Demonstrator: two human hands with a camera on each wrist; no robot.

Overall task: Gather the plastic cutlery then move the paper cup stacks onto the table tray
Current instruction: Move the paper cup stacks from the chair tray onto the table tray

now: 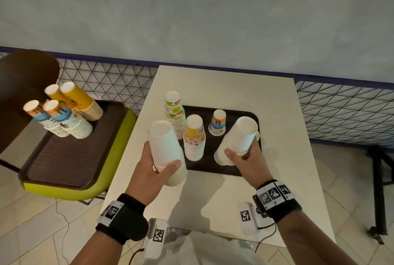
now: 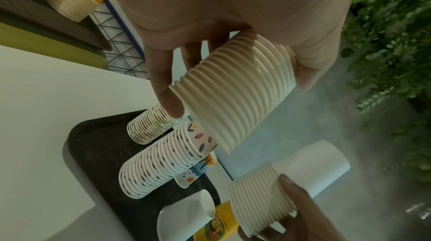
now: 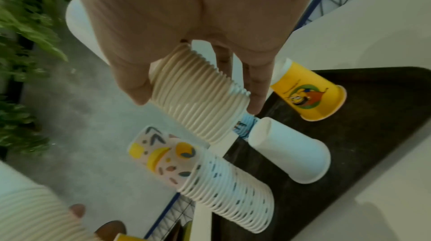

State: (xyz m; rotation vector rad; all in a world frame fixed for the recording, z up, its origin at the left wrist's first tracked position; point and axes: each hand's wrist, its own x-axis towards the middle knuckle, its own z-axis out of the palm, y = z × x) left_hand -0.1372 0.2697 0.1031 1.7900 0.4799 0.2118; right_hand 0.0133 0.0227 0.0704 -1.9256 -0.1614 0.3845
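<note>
My left hand (image 1: 160,164) grips a plain white cup stack (image 1: 165,147) from the side, held just left of the black tray (image 1: 213,167) on the white table. Its ribbed rims (image 2: 235,94) show in the left wrist view. My right hand (image 1: 242,151) grips a second white cup stack (image 1: 243,134), tilted over the tray's right part; its rims (image 3: 198,101) show between thumb and fingers. On the tray stand a fruit-print stack (image 1: 175,113), a pastel stack (image 1: 194,136), a blue-orange cup (image 1: 218,123), a white cup (image 3: 291,152) and a yellow cup (image 3: 307,95). No cutlery is in view.
To the left, a green chair (image 1: 102,177) carries a brown tray (image 1: 64,158) with yellow stacks (image 1: 81,100) and blue-patterned stacks (image 1: 64,122). A wire-mesh fence (image 1: 341,111) runs behind the table. The table's front edge lies near my wrists.
</note>
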